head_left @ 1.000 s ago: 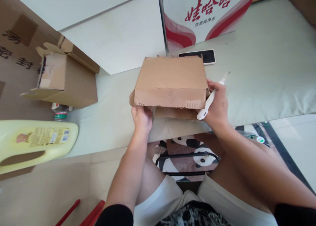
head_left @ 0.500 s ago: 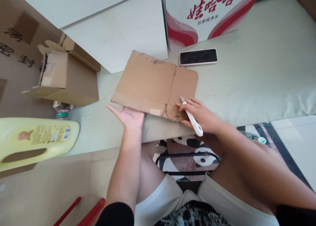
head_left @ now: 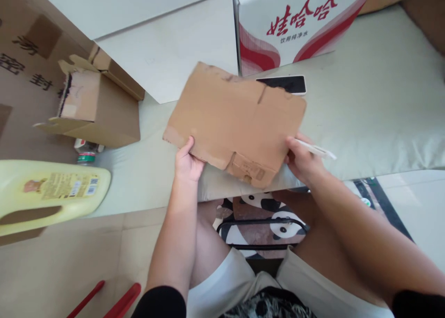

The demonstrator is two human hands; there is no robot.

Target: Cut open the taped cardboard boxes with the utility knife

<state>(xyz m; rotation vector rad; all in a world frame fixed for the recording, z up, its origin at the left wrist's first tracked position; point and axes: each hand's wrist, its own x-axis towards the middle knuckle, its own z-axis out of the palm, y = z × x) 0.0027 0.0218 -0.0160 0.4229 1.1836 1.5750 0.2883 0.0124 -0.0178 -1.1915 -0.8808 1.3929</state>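
The flat cardboard sheet (head_left: 236,123) is held up in the air, just above the pale green cushion (head_left: 365,100), tilted with its far edge raised. The left hand (head_left: 187,162) is closed on the near left edge, with the thumb on top and the other fingers hidden under it. The right hand (head_left: 302,160) is closed on the near right corner, and a white cutter (head_left: 316,149) is gripped in the same hand, sticking out to the right.

A few things could go wrong, it is judged. The cutter could slip, because one hand is used for two things at once. If the blade is out, a finger or the bare legs below could be nicked; the blade tip is too small to be made out. The cardboard is bent and torn at the near edge, so it could flop or tear more if it is pulled hard. The black phone (head_left: 282,84) is partly hidden behind the sheet and could be bumped if the sheet is dropped.

The cushion is soft and wide, so things laid on it may sink or tip. A white and red carton (head_left: 295,21) is stood at the back. A small open brown box (head_left: 97,109) and a yellow jug (head_left: 48,193) are seen at the left. A panda mat (head_left: 264,216) is seen on the floor below.
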